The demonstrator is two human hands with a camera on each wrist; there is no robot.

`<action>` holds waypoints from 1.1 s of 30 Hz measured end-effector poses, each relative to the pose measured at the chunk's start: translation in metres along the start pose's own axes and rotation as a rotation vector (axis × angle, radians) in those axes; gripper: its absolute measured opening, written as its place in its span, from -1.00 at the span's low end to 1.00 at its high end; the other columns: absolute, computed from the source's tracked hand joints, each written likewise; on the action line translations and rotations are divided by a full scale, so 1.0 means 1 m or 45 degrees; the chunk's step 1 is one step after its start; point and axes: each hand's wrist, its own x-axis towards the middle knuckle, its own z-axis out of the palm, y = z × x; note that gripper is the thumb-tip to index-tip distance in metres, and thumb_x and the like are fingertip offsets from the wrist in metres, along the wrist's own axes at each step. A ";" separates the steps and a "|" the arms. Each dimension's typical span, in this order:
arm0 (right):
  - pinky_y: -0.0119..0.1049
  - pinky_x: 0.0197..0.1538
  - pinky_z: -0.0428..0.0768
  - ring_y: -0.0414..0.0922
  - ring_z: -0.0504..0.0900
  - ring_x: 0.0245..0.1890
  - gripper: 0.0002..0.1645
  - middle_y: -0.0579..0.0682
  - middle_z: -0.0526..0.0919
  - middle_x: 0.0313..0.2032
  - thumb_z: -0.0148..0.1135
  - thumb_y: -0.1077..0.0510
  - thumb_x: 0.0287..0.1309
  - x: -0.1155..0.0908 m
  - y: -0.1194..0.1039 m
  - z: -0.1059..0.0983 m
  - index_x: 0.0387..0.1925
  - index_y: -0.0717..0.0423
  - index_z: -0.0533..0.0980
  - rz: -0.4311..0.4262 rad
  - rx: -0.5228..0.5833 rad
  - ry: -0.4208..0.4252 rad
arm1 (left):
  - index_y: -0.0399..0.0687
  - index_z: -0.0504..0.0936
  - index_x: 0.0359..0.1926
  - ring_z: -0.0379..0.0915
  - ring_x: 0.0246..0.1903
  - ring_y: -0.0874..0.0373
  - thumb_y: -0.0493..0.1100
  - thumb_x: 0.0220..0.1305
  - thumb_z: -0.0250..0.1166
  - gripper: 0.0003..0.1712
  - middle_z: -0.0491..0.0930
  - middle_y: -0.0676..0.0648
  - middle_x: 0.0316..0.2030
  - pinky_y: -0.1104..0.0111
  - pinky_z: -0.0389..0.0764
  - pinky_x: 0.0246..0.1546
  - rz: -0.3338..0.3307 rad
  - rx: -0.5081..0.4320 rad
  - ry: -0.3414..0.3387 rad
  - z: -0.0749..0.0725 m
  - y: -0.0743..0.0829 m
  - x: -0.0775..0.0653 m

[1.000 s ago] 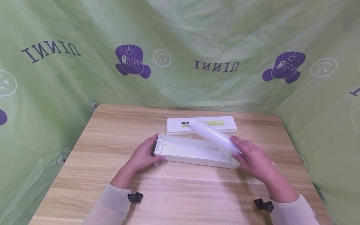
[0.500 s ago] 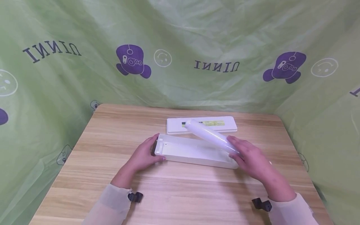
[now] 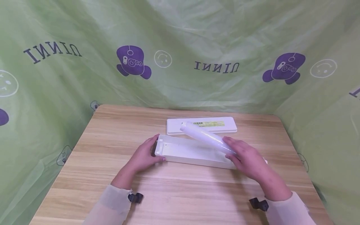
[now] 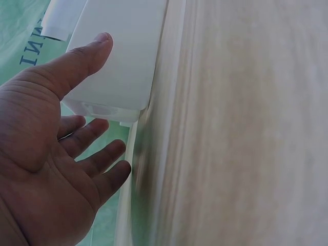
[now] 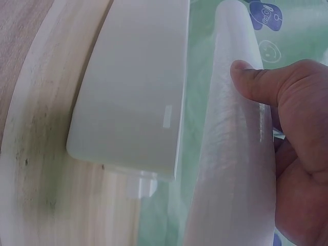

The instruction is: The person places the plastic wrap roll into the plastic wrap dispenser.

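Note:
A long white plastic box (image 3: 191, 150) lies open-topped on the table, its hollow facing up. My left hand (image 3: 144, 155) holds its left end, thumb on the near wall and fingers round the far corner. In the left wrist view the thumb (image 4: 97, 48) overlaps the box wall. My right hand (image 3: 247, 157) grips a shiny roll of cling film (image 3: 206, 137) near its right end, thumb on the near side. The roll slants over the box, its left end raised toward the back. In the right wrist view the film roll (image 5: 230, 128) stands apart from the box (image 5: 133, 87).
Behind the box lies a white lid (image 3: 230, 125) with a yellow-green label, partly covered by the roll in the head view. The wooden table (image 3: 180, 193) ends at a green printed curtain (image 3: 180, 87) at the back and sides.
My right hand has moved a little to the left with the cling film roll, whose left end is slightly lower. The left hand and the box have stayed put.

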 end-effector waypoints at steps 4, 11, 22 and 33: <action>0.15 0.11 0.67 0.18 0.68 0.11 -0.16 0.20 0.65 0.21 0.58 0.22 0.03 0.003 -0.002 0.002 0.37 0.22 0.48 -0.023 0.009 0.002 | -0.03 0.15 0.63 0.21 0.48 -0.19 0.18 -0.05 0.68 0.33 0.32 -0.23 0.49 -0.07 0.23 0.50 -0.005 0.002 0.003 0.000 0.001 0.000; 0.15 0.14 0.66 0.17 0.66 0.14 -0.17 0.18 0.64 0.24 0.58 0.21 0.06 0.006 -0.006 0.004 0.38 0.20 0.48 -0.023 0.018 -0.023 | -0.05 0.16 0.62 0.21 0.48 -0.18 0.18 -0.04 0.67 0.31 0.32 -0.22 0.48 -0.07 0.23 0.50 0.006 0.000 0.005 0.001 0.000 -0.002; 0.13 0.13 0.67 0.14 0.67 0.15 -0.18 0.14 0.64 0.24 0.56 0.21 0.08 0.010 -0.009 0.007 0.39 0.17 0.48 -0.051 0.014 -0.032 | -0.05 0.16 0.62 0.20 0.49 -0.17 0.16 -0.04 0.67 0.30 0.32 -0.20 0.49 -0.07 0.22 0.50 -0.002 -0.005 0.003 0.001 0.001 -0.002; 0.09 0.15 0.67 0.10 0.66 0.17 -0.20 0.09 0.62 0.28 0.56 0.21 0.10 0.018 -0.013 0.011 0.39 0.13 0.49 -0.066 0.037 -0.074 | -0.05 0.14 0.63 0.20 0.48 -0.19 0.17 -0.04 0.67 0.32 0.32 -0.22 0.49 -0.07 0.22 0.50 -0.023 0.014 -0.008 -0.001 0.004 0.000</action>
